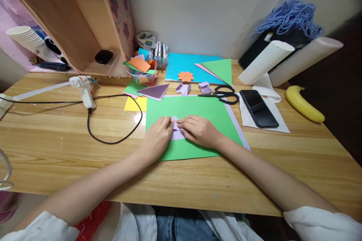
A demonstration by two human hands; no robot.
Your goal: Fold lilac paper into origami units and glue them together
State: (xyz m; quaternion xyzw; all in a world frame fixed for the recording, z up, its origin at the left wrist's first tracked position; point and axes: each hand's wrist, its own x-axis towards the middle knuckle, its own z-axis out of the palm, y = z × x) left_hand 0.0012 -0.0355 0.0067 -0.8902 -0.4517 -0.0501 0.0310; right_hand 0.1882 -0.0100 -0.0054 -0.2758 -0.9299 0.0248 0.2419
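Note:
A small piece of lilac paper (177, 135), folded to a peak at its top, lies on the green sheet (195, 150). My left hand (157, 135) is closed at its left side, the fingertips pressing on the paper. From the right, my right hand (199, 130) has its fingers together on the same piece. Part of the paper is hidden under both hands. Just beyond the green sheet's far edge sit two folded lilac shapes (183, 89), an orange paper flower (185, 76) and a pair of black-handled scissors (223, 95).
A glue gun (86, 92) with a looping black cord stands on the left. A phone (258, 108), paper rolls (266, 62) and a banana (304, 103) are to the right. A cup of paper scraps (141, 73) stands at the back beside a wooden box (76, 26).

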